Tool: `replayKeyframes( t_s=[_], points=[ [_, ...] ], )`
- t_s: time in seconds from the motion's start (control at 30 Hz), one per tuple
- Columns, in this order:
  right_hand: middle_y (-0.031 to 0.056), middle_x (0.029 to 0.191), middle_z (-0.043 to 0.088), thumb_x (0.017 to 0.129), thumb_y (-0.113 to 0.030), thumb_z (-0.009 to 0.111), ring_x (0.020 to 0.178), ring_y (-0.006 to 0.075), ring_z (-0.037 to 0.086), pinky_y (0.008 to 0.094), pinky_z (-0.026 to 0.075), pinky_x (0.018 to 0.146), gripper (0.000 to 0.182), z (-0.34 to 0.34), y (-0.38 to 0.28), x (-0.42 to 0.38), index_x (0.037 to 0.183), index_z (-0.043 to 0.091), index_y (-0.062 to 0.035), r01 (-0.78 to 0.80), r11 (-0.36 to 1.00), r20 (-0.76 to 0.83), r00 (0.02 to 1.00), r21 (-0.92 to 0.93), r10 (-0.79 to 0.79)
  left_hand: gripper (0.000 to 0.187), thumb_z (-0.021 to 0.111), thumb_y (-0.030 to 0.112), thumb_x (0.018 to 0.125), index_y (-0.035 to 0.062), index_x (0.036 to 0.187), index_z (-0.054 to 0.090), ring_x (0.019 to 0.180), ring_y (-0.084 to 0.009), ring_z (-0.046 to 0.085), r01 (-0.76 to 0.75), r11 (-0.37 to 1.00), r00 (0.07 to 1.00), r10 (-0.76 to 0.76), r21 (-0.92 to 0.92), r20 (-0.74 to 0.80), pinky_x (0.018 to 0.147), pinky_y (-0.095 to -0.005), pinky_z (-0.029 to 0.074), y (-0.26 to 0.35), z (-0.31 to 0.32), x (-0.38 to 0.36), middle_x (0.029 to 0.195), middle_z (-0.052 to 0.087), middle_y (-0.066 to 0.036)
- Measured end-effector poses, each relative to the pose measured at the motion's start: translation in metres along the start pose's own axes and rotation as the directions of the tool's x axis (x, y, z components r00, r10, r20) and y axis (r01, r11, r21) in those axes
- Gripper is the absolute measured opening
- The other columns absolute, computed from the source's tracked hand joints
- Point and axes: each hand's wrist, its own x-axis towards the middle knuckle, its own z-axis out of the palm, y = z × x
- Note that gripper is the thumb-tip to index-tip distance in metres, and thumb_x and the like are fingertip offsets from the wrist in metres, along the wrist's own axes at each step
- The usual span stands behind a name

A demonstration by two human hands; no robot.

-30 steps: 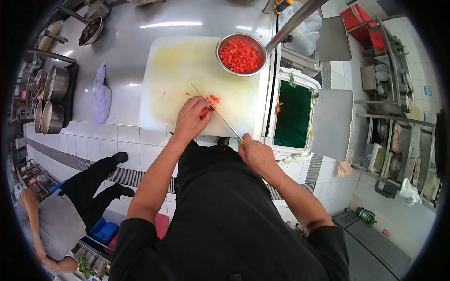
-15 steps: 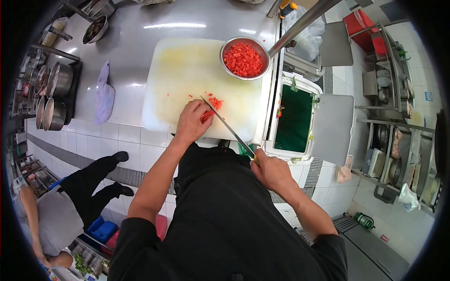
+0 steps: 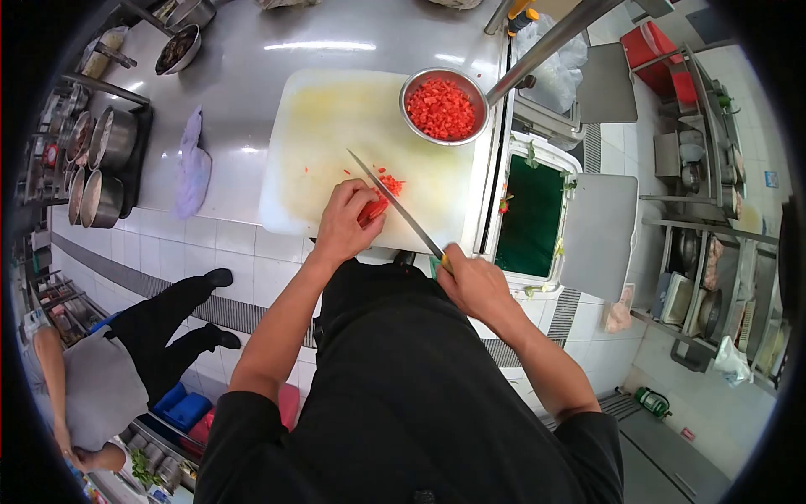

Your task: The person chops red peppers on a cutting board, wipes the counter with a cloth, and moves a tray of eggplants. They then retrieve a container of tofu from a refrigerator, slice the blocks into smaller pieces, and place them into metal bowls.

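Note:
My left hand (image 3: 347, 220) rests at the near part of a white cutting board (image 3: 319, 118), fingers curled over pieces of red pepper (image 3: 372, 210). In my right hand (image 3: 472, 284) is a knife (image 3: 401, 212), gripped by its yellowish handle. The blade slants up and left across the board, close beside my left fingertips. Small red pepper dice (image 3: 390, 182) lie just beyond the blade, and a few bits are scattered on the board. A steel bowl (image 3: 485, 107) full of diced red pepper stands at the board's far right corner.
To the right, an open bin (image 3: 531, 214) with a dark green inside sits beside the steel counter (image 3: 231, 92). A purple cloth (image 3: 192, 164) lies left of the board. Steel pots (image 3: 112, 139) stand at far left. Another person (image 3: 88, 386) is at lower left.
The knife and my right hand have shifted up and left, so the blade tip reaches farther across the board. My left hand still holds the pepper in nearly the same spot.

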Motion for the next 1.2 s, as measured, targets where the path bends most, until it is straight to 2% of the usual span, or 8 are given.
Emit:
replayKeyframes(
  t_s=[0.13, 0.27, 0.33, 0.5, 0.8, 1.03, 1.1, 1.2],
  points=[
    [0.0235, 0.068, 0.066, 0.097, -0.028, 0.059, 0.066, 0.0459, 0.066, 0.0562, 0.052, 0.062, 0.025, -0.01, -0.001, -0.034, 0.103, 0.05, -0.0053, -0.077, 0.997, 0.055, 0.995, -0.031, 0.079, 0.025, 0.077, 0.008, 0.076, 0.0071, 0.099, 0.065, 0.097, -0.0317, 0.06, 0.048, 0.999, 0.999, -0.048, 0.013, 0.011, 0.084, -0.0408, 0.052, -0.004, 0.007, -0.003, 0.104, 0.059, -0.011],
    [0.023, 0.068, 0.066, 0.097, -0.026, 0.059, 0.065, 0.045, 0.066, 0.0556, 0.052, 0.062, 0.024, 0.018, 0.009, -0.018, 0.102, 0.05, -0.0045, -0.077, 0.995, 0.037, 0.996, -0.063, 0.08, 0.021, 0.075, 0.005, 0.077, 0.006, 0.095, 0.066, 0.097, -0.0317, 0.062, 0.051, 0.998, 0.999, -0.052, 0.029, 0.009, 0.083, -0.0409, 0.053, -0.008, 0.012, -0.005, 0.103, 0.061, -0.011],
    [0.0227, 0.067, 0.066, 0.098, -0.024, 0.058, 0.066, 0.0441, 0.067, 0.0551, 0.053, 0.063, 0.023, 0.039, 0.014, 0.009, 0.101, 0.049, -0.0026, 0.013, 0.998, -0.065, 0.998, -0.059, -0.017, 0.021, 0.075, 0.005, 0.077, 0.0062, 0.095, 0.066, 0.097, -0.0319, 0.062, 0.046, 0.999, 0.999, -0.047, 0.027, 0.01, 0.083, -0.0411, 0.053, -0.007, 0.012, -0.006, 0.103, 0.061, -0.011],
    [0.0226, 0.067, 0.065, 0.098, -0.022, 0.057, 0.068, 0.0439, 0.067, 0.0551, 0.053, 0.064, 0.024, 0.025, -0.002, 0.046, 0.099, 0.049, 0.0002, 0.118, 0.993, -0.111, 0.987, -0.021, -0.12, 0.023, 0.076, 0.006, 0.077, 0.0065, 0.097, 0.066, 0.099, -0.0331, 0.062, 0.041, 0.999, 0.999, -0.042, 0.029, 0.018, 0.084, -0.0417, 0.053, -0.005, 0.007, -0.005, 0.107, 0.061, -0.012],
    [0.0247, 0.068, 0.065, 0.096, -0.025, 0.06, 0.066, 0.0457, 0.066, 0.056, 0.052, 0.063, 0.024, -0.016, -0.009, -0.034, 0.102, 0.05, -0.0034, -0.047, 0.998, 0.063, 0.997, -0.05, 0.05, 0.025, 0.077, 0.007, 0.076, 0.0071, 0.099, 0.065, 0.1, -0.0332, 0.06, 0.016, 1.0, 1.0, -0.015, 0.026, -0.02, 0.085, -0.0414, 0.052, -0.006, 0.007, -0.01, 0.107, 0.059, -0.012],
    [0.0238, 0.067, 0.065, 0.097, -0.024, 0.059, 0.067, 0.0454, 0.066, 0.0556, 0.052, 0.063, 0.024, 0.041, 0.01, 0.03, 0.1, 0.05, -0.0014, 0.031, 0.998, -0.044, 0.998, -0.062, -0.034, 0.023, 0.077, 0.006, 0.077, 0.0077, 0.097, 0.065, 0.097, -0.0325, 0.06, 0.04, 0.999, 0.999, -0.039, 0.034, -0.022, 0.083, -0.0411, 0.053, -0.009, 0.01, -0.013, 0.105, 0.06, -0.01],
    [0.0235, 0.069, 0.065, 0.098, -0.025, 0.058, 0.067, 0.0463, 0.065, 0.0564, 0.05, 0.063, 0.025, 0.041, 0.005, 0.045, 0.103, 0.047, -0.0028, 0.159, 0.987, -0.116, 0.981, 0.013, -0.156, 0.023, 0.077, 0.006, 0.077, 0.0079, 0.097, 0.066, 0.096, -0.0322, 0.061, 0.047, 0.998, 0.999, -0.047, 0.033, -0.017, 0.084, -0.0411, 0.053, -0.004, 0.008, -0.015, 0.105, 0.06, -0.009],
    [0.0243, 0.07, 0.065, 0.097, -0.024, 0.058, 0.068, 0.0464, 0.065, 0.0566, 0.05, 0.064, 0.025, 0.02, -0.003, 0.039, 0.102, 0.048, -0.0022, 0.098, 0.995, -0.059, 0.993, 0.006, -0.098, 0.024, 0.077, 0.007, 0.076, 0.0079, 0.098, 0.066, 0.098, -0.0321, 0.061, 0.071, 0.997, 0.997, -0.071, -0.011, -0.037, 0.085, -0.0412, 0.054, 0.002, 0.0, -0.011, 0.105, 0.06, -0.009]
  ],
)
